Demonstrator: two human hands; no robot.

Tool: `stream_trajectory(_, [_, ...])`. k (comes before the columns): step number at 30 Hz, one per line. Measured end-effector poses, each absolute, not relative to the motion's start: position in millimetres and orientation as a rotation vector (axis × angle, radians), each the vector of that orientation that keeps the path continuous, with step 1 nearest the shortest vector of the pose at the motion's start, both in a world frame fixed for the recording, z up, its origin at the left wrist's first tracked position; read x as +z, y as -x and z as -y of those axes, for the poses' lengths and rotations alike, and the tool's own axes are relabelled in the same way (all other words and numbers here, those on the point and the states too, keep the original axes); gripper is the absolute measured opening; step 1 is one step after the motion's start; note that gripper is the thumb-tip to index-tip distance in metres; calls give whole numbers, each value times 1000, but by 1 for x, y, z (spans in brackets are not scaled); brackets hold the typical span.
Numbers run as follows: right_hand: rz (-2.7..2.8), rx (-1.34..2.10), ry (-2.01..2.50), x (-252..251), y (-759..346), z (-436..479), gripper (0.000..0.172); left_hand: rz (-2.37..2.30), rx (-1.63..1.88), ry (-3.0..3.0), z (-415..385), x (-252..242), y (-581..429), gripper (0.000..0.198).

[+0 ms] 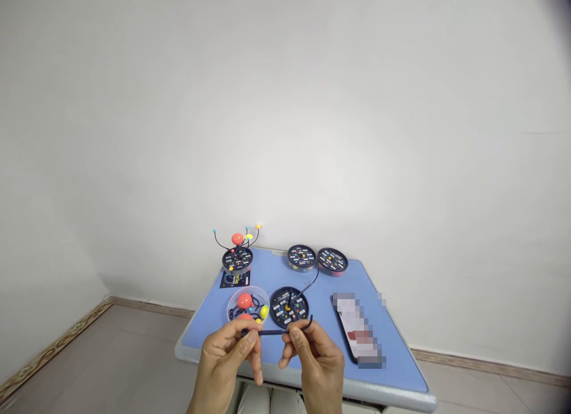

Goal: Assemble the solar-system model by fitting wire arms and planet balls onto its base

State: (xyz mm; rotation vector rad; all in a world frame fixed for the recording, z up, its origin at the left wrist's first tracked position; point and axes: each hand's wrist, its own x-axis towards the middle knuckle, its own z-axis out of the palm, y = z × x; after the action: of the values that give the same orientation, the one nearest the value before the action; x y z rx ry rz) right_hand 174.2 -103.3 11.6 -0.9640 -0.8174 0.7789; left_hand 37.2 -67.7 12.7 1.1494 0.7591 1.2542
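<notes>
bowl (248,307) left of disc (289,307), phone (359,329) right

The screen of the phone (359,331) is blurred into blocks, so nothing on it can be read. Both ends of the thin rod (272,331) vanish between the fingers of the left hand (229,357) and the right hand (314,357). The bottom edge cuts off both wrists. The left hand covers the near rim of the bowl (250,288). The print on the black discs (332,261) is too small to read.
</notes>
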Motion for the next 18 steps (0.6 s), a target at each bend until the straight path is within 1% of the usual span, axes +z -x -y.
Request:
stream_trajectory(7, [769,771,976,8,-169,102,36,-772,1260,-1123,70,14,-38,29])
stream_trajectory(13, [705,853,967,-1,-164,107,39,-773,1270,-1098,78,6,-37,32])
stream_trajectory(18, [728,870,931,-3,-172,113,35,-814,1308,-1102,86,-4,-47,38])
